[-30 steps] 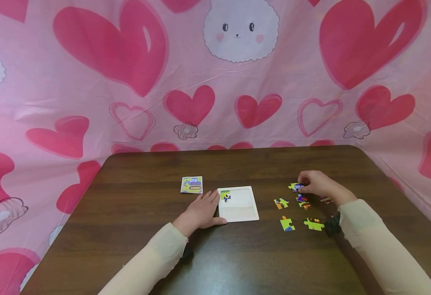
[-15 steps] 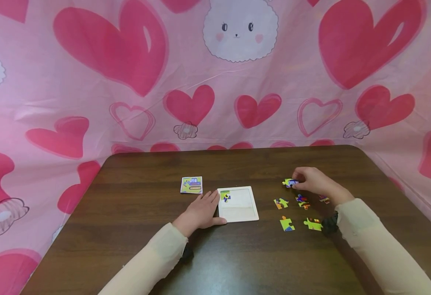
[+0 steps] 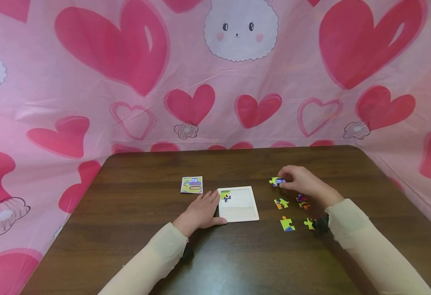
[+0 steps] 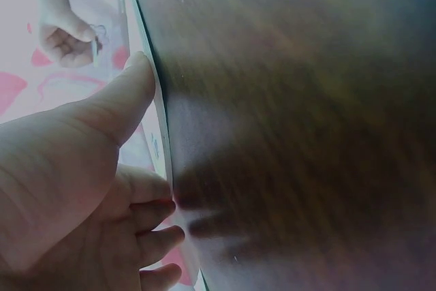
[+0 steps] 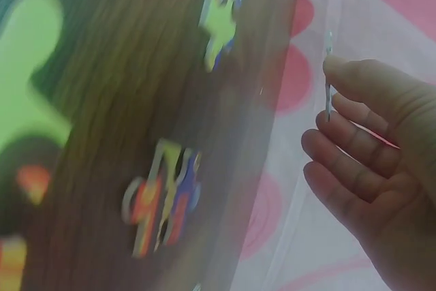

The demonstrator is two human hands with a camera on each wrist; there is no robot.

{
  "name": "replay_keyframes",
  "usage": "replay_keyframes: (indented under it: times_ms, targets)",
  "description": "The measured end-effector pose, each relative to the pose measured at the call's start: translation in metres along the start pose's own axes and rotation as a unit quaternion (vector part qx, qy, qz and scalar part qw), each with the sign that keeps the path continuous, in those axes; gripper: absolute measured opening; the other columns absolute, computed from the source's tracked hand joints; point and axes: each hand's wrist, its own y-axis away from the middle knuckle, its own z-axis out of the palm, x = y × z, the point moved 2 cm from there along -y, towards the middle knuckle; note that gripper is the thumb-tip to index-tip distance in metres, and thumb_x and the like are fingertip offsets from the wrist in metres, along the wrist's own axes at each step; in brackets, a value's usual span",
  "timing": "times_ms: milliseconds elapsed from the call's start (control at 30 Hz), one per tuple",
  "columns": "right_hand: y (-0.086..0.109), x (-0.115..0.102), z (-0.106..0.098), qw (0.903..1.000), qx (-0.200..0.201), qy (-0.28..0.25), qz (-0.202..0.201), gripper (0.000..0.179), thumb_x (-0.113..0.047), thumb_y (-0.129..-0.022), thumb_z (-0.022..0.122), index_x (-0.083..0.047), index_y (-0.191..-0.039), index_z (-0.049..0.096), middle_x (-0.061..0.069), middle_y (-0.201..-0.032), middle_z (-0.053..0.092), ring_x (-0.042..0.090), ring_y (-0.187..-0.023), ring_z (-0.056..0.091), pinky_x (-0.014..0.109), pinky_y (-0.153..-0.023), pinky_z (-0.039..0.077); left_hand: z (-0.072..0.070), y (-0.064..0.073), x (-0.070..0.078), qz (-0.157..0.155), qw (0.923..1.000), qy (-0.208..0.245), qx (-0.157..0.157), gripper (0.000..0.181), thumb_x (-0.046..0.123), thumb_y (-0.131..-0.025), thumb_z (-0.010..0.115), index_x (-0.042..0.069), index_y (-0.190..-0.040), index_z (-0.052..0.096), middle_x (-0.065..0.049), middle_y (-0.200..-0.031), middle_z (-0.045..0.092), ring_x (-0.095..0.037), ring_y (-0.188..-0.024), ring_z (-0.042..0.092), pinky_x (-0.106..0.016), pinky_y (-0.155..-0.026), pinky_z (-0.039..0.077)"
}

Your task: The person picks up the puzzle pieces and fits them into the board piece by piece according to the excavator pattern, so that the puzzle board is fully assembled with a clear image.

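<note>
My right hand (image 3: 303,183) pinches a puzzle piece (image 3: 275,181), yellow-green and purple, between thumb and fingers. In the right wrist view this piece (image 5: 328,90) appears edge-on, raised off the table. My left hand (image 3: 199,212) rests against the left side of a white puzzle tray (image 3: 239,212), fingers straight, thumb at the near corner. One yellow-green piece (image 3: 225,195) lies in the tray's far left corner. Right of the tray lie several loose pieces, among them an orange-and-green piece (image 3: 280,203), a red-and-purple piece (image 3: 303,201) and a green piece (image 3: 287,224).
A small picture card (image 3: 191,185) of a purple vehicle lies left of the tray. Another green piece (image 3: 309,223) is partly covered by the black band on my right wrist. Behind the brown table (image 3: 145,172) hangs a pink heart-patterned cloth (image 3: 237,73).
My right hand has moved left with the pinched puzzle piece, from above the other pieces towards the tray. My left hand and the tray have stayed in place.
</note>
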Motion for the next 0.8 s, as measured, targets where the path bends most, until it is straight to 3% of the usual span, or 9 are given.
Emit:
replay_keyframes:
  times_ms: [367,800]
  targets:
    - [-0.012,-0.027,0.012,0.9995,0.007,-0.002,-0.032,0.026,-0.012,-0.077,0.075,-0.001,-0.098,0.066,0.005,-0.091,0.062,0.023,-0.086,0.060,0.041,-0.079,0.049,-0.003,0.002,0.000,0.002,1.0000,0.008,-0.001,0.084,0.055,-0.086,0.053,-0.001,-0.143,0.028,-0.013,-0.149,0.022,-0.029,-0.134,0.023,-0.042,-0.107,0.018]
    - [-0.024,-0.056,0.027,0.9984,0.006,-0.013,-0.054,0.025,-0.013,-0.076,0.076,-0.004,-0.097,0.066,0.003,-0.090,0.062,0.020,-0.083,0.058,0.038,-0.077,0.050,-0.006,0.002,0.001,-0.009,0.9998,0.008,-0.016,0.084,0.056,-0.086,0.053,0.000,-0.144,0.027,-0.012,-0.150,0.021,-0.028,-0.135,0.021,-0.041,-0.108,0.017]
